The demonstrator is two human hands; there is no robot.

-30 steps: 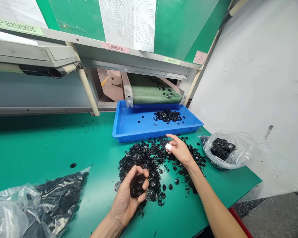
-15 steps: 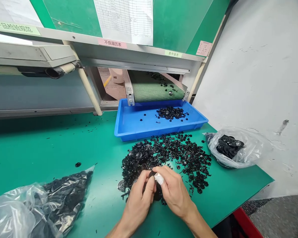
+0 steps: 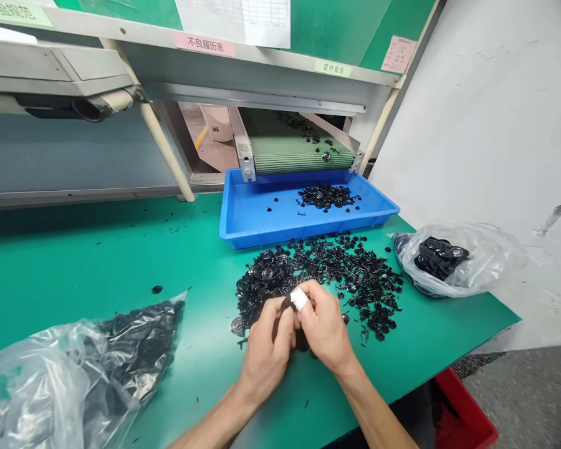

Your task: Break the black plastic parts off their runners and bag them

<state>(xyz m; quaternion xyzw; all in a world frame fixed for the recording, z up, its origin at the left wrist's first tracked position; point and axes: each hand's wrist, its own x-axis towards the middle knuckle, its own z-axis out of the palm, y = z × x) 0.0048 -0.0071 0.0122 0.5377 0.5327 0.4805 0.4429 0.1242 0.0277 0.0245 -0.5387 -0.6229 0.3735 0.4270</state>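
Observation:
My left hand (image 3: 266, 349) and my right hand (image 3: 325, 327) meet at the near edge of a pile of small black plastic parts (image 3: 327, 274) on the green table (image 3: 98, 262). Both hands are closed together on black round parts (image 3: 287, 305) held between them. A white wrap (image 3: 299, 299) covers one fingertip of my right hand. The held parts are mostly hidden by the fingers.
A blue tray (image 3: 262, 215) with a few black parts sits behind the pile, under a green conveyor belt (image 3: 299, 153). A clear bag of black parts (image 3: 93, 362) lies at the left, another bag (image 3: 453, 259) at the right. A red bin (image 3: 467, 418) stands below the table's right edge.
My right hand came back from the far side of the pile to join my left hand. Both hands now work the held parts together, slightly further from me than half a second ago.

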